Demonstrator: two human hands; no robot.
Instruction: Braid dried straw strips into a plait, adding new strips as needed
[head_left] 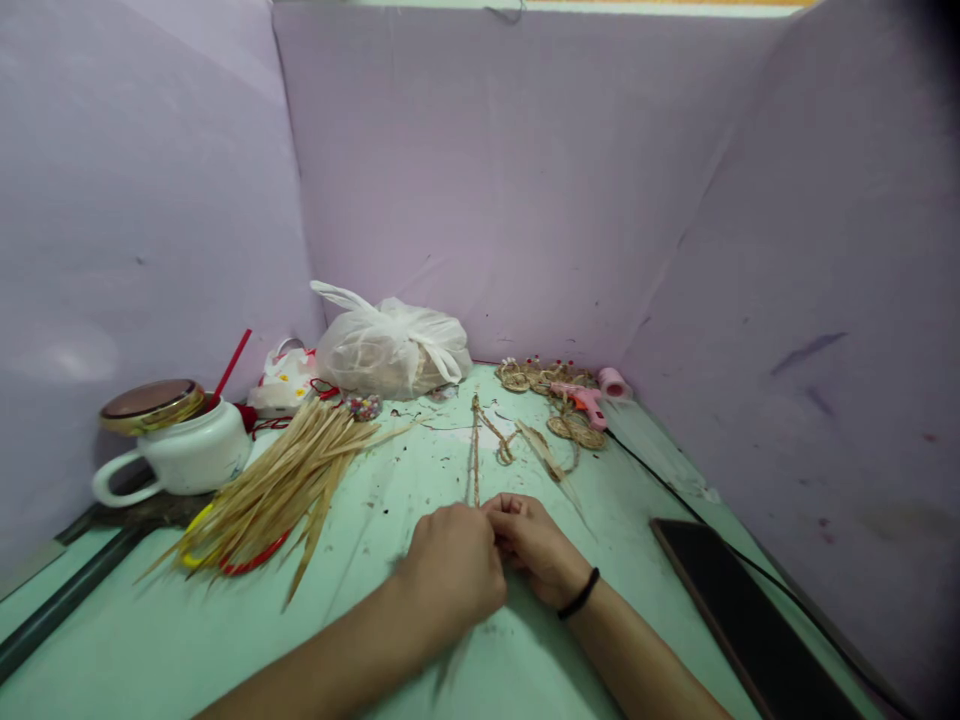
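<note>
A thin twisted straw cord (pixel 475 455) runs straight away from my hands along the table, and its far end bends back into a loose loop (pixel 505 455). My left hand (pixel 456 565) is closed in a fist at the cord's near end. Beside it, my right hand (pixel 534 545) pinches the same cord with thumb and fingers, a black band round the wrist. Below the left hand a blurred strand trails toward the table's front. The fingertips of the left hand are hidden behind its knuckles. A few loose straw strips (pixel 541 450) lie beyond the right hand.
Left: bundle of dry straw strips (pixel 300 475) over red and yellow handles (pixel 255 555), white mug (pixel 199 450) topped by a gold-rimmed compact (pixel 150 405). Back: tied plastic bag (pixel 394 350), coiled straw pieces (pixel 574 430), pink glue gun (pixel 585 400). Right: black phone-like slab (pixel 739 610), black cable (pixel 660 475).
</note>
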